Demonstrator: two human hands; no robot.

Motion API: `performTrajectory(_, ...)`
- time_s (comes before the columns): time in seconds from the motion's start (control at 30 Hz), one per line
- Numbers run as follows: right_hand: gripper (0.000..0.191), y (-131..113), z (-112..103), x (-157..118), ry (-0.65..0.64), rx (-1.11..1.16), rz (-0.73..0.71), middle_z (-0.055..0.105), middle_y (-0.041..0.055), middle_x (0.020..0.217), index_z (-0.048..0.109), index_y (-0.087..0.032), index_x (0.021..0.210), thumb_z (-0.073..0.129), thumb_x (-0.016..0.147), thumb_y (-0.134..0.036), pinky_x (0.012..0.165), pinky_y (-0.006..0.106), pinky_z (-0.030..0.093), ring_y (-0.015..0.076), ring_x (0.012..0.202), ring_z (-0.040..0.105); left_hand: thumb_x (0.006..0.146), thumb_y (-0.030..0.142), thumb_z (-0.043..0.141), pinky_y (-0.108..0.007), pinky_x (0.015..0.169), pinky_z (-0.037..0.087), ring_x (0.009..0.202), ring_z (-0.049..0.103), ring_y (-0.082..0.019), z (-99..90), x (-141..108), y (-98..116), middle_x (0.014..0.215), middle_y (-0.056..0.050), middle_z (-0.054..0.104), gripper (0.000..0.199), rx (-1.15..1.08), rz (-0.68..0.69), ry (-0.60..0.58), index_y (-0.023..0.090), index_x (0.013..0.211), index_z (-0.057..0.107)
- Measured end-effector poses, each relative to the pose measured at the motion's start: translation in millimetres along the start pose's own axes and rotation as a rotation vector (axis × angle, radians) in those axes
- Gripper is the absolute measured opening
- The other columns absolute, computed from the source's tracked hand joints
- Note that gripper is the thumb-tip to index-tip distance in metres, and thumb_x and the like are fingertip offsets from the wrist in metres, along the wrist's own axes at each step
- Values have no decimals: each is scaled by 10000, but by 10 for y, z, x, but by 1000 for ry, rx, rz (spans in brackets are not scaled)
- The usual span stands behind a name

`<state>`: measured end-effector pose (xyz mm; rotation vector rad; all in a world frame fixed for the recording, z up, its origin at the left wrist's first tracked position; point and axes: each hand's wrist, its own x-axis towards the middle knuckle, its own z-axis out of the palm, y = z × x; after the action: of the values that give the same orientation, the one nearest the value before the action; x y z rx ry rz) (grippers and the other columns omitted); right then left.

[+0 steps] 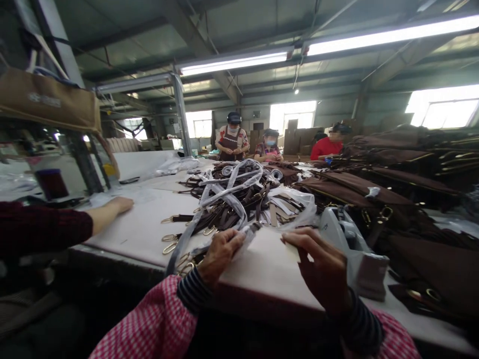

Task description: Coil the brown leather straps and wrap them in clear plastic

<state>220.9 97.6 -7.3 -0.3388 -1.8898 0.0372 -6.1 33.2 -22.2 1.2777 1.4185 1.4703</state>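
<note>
My left hand (221, 253) is closed on a strap wrapped in clear plastic (247, 238), whose dark end sticks out past the fingertips. To its right, my right hand (322, 267) pinches a small pale piece (293, 252) between thumb and fingers. The two hands are apart above the front edge of the white table (262, 279). Just beyond them lies a pile of dark brown straps (224, 212) with gold clasps, some in plastic. A grey tape dispenser (346, 239) stands right beside my right hand.
Brown bags (411, 184) with gold hardware are heaped on the right. Another person's hand (119, 204) rests on the table at the left, below a hanging tan bag (48, 97). A dark cup (51, 183) stands there too. Several people work across the table.
</note>
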Motion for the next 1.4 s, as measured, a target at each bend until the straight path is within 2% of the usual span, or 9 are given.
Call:
performTrajectory(0.1,266,-405,-189,-158,-61,113,-69,757,53,905,687,-227,1055,507,990,-41,663,269,537,170,781,734,904,597,636,-281,665,439,696,523,-157,57,-162,178,769,-32,622,463,-159,-61,-63,137,869,683)
performTrajectory(0.17,249,-579,-223,-272,-107,194,-102,757,75,893,674,-207,1096,488,1007,-68,642,286,546,183,755,729,893,573,686,-268,652,450,693,538,-147,103,-337,266,823,-55,667,446,-285,-122,-119,128,907,704)
performTrajectory(0.27,186,-723,-202,-417,-136,271,-118,760,100,902,663,-186,1107,503,1031,-131,642,302,556,194,753,727,841,505,796,-250,630,459,671,553,-136,159,-582,367,825,-65,697,394,-482,-229,-171,122,911,729)
performTrajectory(0.37,141,-797,-195,-496,-134,299,-137,760,100,890,659,-186,1080,534,1025,-151,620,306,552,192,727,720,808,441,846,-251,638,481,675,581,-142,188,-715,439,800,-54,698,342,-552,-282,-174,132,911,742)
performTrajectory(0.57,127,-851,-260,-527,-150,308,-121,767,109,930,646,-202,1092,560,1009,-159,622,324,561,205,725,718,796,415,853,-254,617,460,648,560,-137,198,-732,483,748,-29,672,300,-523,-315,-136,143,827,732)
performTrajectory(0.77,113,-824,-184,-553,-158,325,-165,739,89,871,652,-187,1060,557,1011,-150,599,304,536,183,691,684,784,443,840,-260,629,441,652,548,-143,201,-721,395,712,-22,678,316,-492,-308,-120,142,785,741)
performTrajectory(1.03,111,-839,-122,-529,-250,360,-250,752,109,875,659,-153,1042,554,1010,-139,608,314,567,191,679,677,787,441,832,-264,627,459,638,551,-136,142,-708,298,737,-34,696,329,-491,-347,-103,123,803,748)
performTrajectory(1.2,165,-810,-105,-540,-280,335,-196,765,104,912,661,-187,1103,549,1000,-124,720,342,613,214,777,727,787,411,835,-258,638,469,654,571,-135,77,-707,291,754,-25,694,295,-516,-339,-87,132,813,742)
performTrajectory(1.4,183,-806,-49,-447,-341,345,-241,754,106,913,652,-189,1098,519,993,-117,704,342,595,216,769,706,765,458,863,-236,595,414,620,512,-116,79,-750,302,698,-3,635,349,-433,-355,-141,137,769,726)
